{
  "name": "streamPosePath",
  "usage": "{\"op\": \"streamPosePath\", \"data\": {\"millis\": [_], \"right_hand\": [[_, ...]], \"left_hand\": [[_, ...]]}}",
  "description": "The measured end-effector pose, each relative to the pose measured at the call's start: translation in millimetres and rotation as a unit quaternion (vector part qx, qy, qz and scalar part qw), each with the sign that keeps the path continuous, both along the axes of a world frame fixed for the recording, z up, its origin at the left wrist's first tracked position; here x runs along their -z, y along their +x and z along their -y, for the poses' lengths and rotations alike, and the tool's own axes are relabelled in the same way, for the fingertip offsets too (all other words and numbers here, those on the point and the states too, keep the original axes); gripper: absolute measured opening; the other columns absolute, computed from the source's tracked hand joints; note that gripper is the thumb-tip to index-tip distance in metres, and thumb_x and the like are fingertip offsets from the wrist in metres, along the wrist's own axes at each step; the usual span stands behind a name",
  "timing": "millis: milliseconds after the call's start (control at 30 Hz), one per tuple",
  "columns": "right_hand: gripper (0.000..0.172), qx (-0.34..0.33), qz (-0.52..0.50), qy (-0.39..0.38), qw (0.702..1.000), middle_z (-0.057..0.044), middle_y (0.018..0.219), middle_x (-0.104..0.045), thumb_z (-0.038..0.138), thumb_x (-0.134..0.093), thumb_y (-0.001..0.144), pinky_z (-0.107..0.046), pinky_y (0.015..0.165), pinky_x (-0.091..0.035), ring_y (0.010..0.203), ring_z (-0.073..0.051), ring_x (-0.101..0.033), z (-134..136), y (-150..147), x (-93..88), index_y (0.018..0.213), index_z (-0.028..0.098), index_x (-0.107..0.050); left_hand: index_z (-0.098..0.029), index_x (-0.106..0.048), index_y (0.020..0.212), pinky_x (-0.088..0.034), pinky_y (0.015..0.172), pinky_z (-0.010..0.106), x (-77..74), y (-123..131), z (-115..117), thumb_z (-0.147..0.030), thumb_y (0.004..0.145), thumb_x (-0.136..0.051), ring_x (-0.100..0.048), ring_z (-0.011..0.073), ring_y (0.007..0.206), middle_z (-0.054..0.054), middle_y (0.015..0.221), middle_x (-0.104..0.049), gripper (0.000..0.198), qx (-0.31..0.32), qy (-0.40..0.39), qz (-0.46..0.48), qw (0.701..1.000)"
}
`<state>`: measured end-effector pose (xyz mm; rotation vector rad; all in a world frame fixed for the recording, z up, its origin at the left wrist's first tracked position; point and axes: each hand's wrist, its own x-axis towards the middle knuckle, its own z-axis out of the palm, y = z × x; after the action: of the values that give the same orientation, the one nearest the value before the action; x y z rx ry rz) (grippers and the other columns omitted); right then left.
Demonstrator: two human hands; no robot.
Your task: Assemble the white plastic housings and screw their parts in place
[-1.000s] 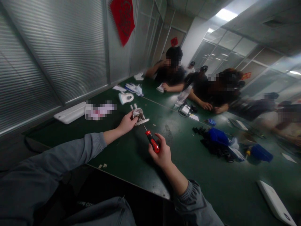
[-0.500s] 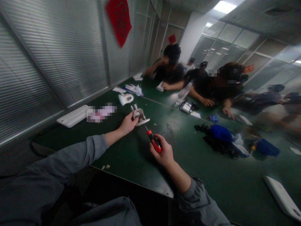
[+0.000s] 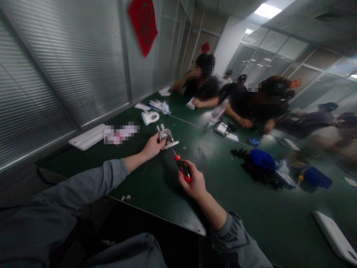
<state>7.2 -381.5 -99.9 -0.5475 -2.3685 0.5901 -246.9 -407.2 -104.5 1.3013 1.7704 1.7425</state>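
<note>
My left hand (image 3: 153,146) is closed around a small white plastic housing (image 3: 167,138), its hollow inside turned partly toward me and two pale prongs sticking up at its far left. In my right hand (image 3: 195,180) is a red and black screwdriver (image 3: 183,169), gripped by the handle. The thin shaft points up and left, and its tip is at or very near the housing's lower edge; whether it touches, I cannot tell. Beyond the housing, a white part with a round opening (image 3: 151,117) lies on the green table (image 3: 156,186).
White and blue gloves (image 3: 158,106) lie farther back. A long white case (image 3: 87,138) sits at left, another white case (image 3: 334,236) at right. Blue bins (image 3: 262,158) stand beside a black heap (image 3: 255,173). Several people sit across the table, near a clear bottle (image 3: 219,111).
My hands, the housing and the screwdriver keep nearly the same position. The whole view has shifted slightly. Across the table, a person's hands have moved a little.
</note>
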Motion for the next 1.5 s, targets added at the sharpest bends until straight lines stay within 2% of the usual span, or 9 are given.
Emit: {"op": "streamPosePath", "data": {"millis": [200, 400, 700, 1033, 1300, 1500], "right_hand": [[0.044, -0.005, -0.021, 0.037, 0.999, -0.01, 0.105, -0.063, 0.03, -0.06, 0.087, -0.029, 0.072, -0.057, 0.084, -0.018, -0.066, -2, -2, 2.7, 0.129, 0.02, -0.053], [0.048, -0.023, -0.016, -0.008, 1.0, -0.01, 0.112, -0.068, 0.036, -0.062, 0.089, -0.032, 0.081, -0.057, 0.093, -0.021, -0.069, -2, 0, 1.8, 0.133, 0.021, -0.048], [0.044, -0.019, -0.044, -0.058, 0.997, -0.009, 0.114, -0.067, 0.037, -0.06, 0.091, -0.032, 0.085, -0.055, 0.096, -0.02, -0.067, -4, -2, 2.1, 0.132, 0.02, -0.051], [0.044, -0.019, -0.059, -0.07, 0.996, -0.01, 0.117, -0.066, 0.036, -0.061, 0.092, -0.033, 0.089, -0.055, 0.1, -0.02, -0.067, -7, -2, 8.2, 0.132, 0.02, -0.052], [0.045, -0.031, -0.065, -0.074, 0.995, -0.01, 0.117, -0.066, 0.034, -0.063, 0.09, -0.034, 0.09, -0.054, 0.101, -0.021, -0.066, -7, -3, 9.3, 0.132, 0.02, -0.052], [0.044, -0.055, -0.076, -0.09, 0.992, -0.01, 0.12, -0.065, 0.031, -0.062, 0.091, -0.035, 0.093, -0.053, 0.103, -0.021, -0.065, -6, -5, 6.5, 0.133, 0.021, -0.052]], "left_hand": [[-0.014, -0.061, 0.121, -0.05, 0.101, 0.039, 4.0, -4, -2, -0.023, 0.088, -0.059, -0.066, 0.0231, 0.108, 0.009, 0.115, -0.071, 0.035, 0.0, 0.001, -0.002, 1.0], [-0.015, -0.059, 0.126, -0.05, 0.101, 0.038, 11.1, -6, -5, -0.026, 0.089, -0.057, -0.066, 0.0217, 0.108, 0.009, 0.117, -0.07, 0.039, 0.03, 0.005, -0.022, 0.999], [-0.015, -0.058, 0.127, -0.048, 0.103, 0.037, 7.2, -6, -4, -0.024, 0.089, -0.055, -0.064, 0.0222, 0.112, 0.01, 0.119, -0.069, 0.039, 0.018, -0.003, -0.031, 0.999], [-0.013, -0.058, 0.126, -0.048, 0.103, 0.041, 1.4, -6, -2, -0.022, 0.087, -0.059, -0.065, 0.023, 0.11, 0.011, 0.118, -0.069, 0.04, 0.026, -0.004, -0.018, 1.0], [-0.012, -0.06, 0.121, -0.05, 0.1, 0.039, 5.1, -7, -5, -0.02, 0.086, -0.059, -0.066, 0.0218, 0.104, 0.01, 0.112, -0.071, 0.036, 0.009, -0.004, -0.024, 1.0], [-0.014, -0.059, 0.123, -0.051, 0.099, 0.037, 5.4, -8, -6, -0.02, 0.085, -0.059, -0.066, 0.0214, 0.105, 0.008, 0.114, -0.07, 0.039, 0.03, -0.001, -0.017, 0.999]]}}
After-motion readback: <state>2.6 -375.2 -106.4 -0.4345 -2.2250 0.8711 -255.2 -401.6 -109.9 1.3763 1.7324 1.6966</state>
